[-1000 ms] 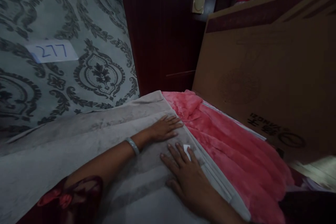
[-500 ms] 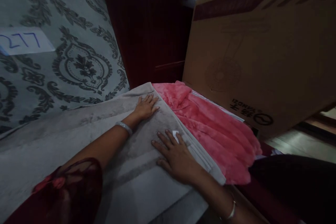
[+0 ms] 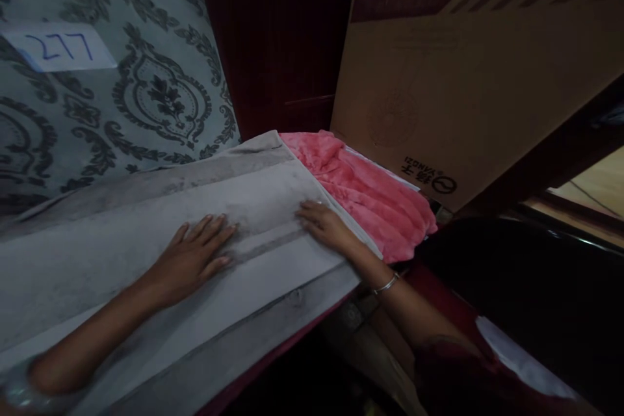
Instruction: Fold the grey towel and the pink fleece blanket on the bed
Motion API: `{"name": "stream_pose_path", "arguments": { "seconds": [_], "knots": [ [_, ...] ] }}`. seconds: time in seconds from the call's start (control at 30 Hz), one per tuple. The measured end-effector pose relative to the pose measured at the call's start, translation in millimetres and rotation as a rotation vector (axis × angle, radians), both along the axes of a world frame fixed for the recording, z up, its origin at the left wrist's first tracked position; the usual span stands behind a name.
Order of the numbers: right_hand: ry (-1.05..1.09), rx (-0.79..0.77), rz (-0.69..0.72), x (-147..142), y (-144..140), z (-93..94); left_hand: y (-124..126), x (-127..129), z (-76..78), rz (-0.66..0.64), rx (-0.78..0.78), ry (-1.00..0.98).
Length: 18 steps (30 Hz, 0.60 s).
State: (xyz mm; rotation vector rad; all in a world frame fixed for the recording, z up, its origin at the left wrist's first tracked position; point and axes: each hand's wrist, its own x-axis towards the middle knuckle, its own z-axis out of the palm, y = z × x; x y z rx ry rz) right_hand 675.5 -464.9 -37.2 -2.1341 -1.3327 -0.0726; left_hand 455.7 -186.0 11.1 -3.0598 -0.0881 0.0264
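Note:
A grey plush cloth with lighter and darker bands lies spread out before me, its right edge resting beside a rumpled pink fleece blanket. My left hand lies flat on the middle of the grey cloth, fingers spread. Close to the cloth's right edge, my right hand rests palm down with its fingers stretched toward the left. Neither hand grips anything.
Patterned wallpaper with a paper label reading 277 rises at the left. Behind are a dark red wooden panel and a large cardboard box. A black rounded surface stands at right.
My left hand has moved from the far edge of the grey cloth back toward me and left. My right hand has slid slightly forward. The view has shifted too.

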Motion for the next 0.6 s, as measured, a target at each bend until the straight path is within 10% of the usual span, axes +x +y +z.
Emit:
{"name": "stream_pose_path", "arguments": {
  "seconds": [0.23, 0.4, 0.6],
  "knots": [
    [0.07, 0.036, -0.597, 8.6, -70.7, 7.7, 18.2, -79.6, -29.0, 0.082, -0.009, -0.141],
    [0.108, -0.251, -0.681, -7.3, -75.0, 16.8, 5.3, -94.0, -54.1, 0.089, -0.031, -0.185],
    [0.004, -0.398, -0.702, -24.0, -64.0, 24.8, -13.2, -92.7, -46.8, 0.108, -0.086, -0.156]
  ]
}}
